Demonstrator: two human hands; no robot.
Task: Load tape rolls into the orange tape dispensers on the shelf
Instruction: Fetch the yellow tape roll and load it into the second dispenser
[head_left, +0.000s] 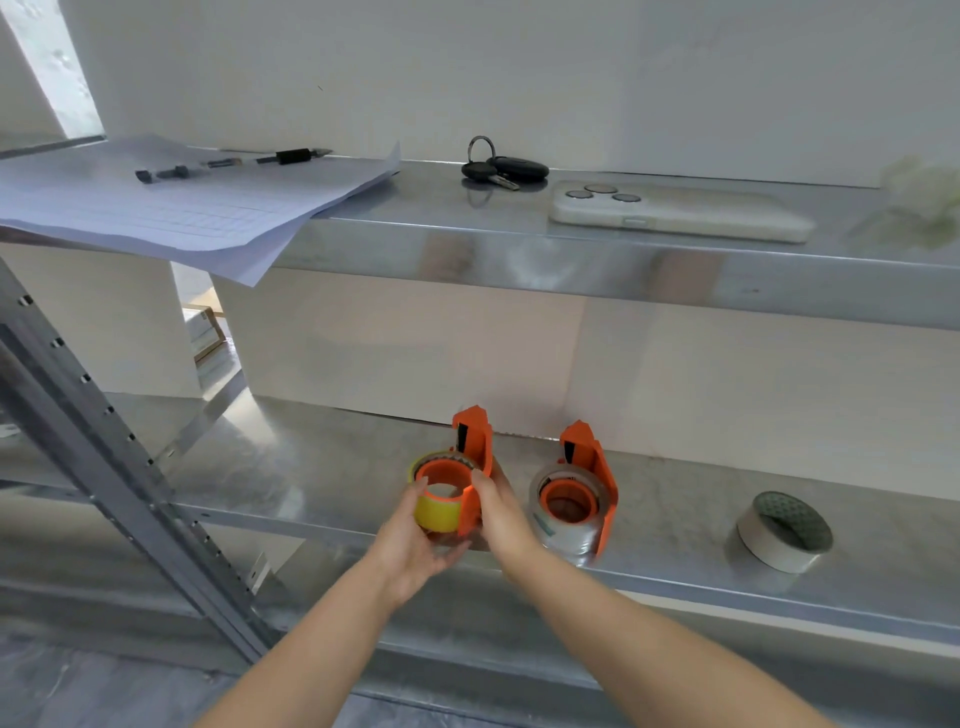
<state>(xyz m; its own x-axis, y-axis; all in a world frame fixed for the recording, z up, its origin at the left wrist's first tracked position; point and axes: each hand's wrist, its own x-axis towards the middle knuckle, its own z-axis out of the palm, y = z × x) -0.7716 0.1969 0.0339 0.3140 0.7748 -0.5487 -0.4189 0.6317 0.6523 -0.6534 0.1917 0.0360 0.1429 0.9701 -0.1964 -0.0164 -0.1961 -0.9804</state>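
Note:
Two orange tape dispensers stand on the lower metal shelf (322, 467). The left dispenser (475, 441) has a yellow tape roll (436, 512) seated around its orange hub. My left hand (410, 545) cups the yellow roll from below and the left. My right hand (501, 512) grips the left dispenser's frame from the right. The right dispenser (592, 467) holds a clear tape roll (561, 525) on its hub and nobody touches it. A loose grey tape roll (784, 532) lies farther right on the same shelf.
The upper shelf (519, 254) carries sheets of paper (171, 202) with pens (291, 157), a bunch of keys (501, 169) and a phone (675, 212) in a pale case. A perforated steel upright (104, 447) slants at the left.

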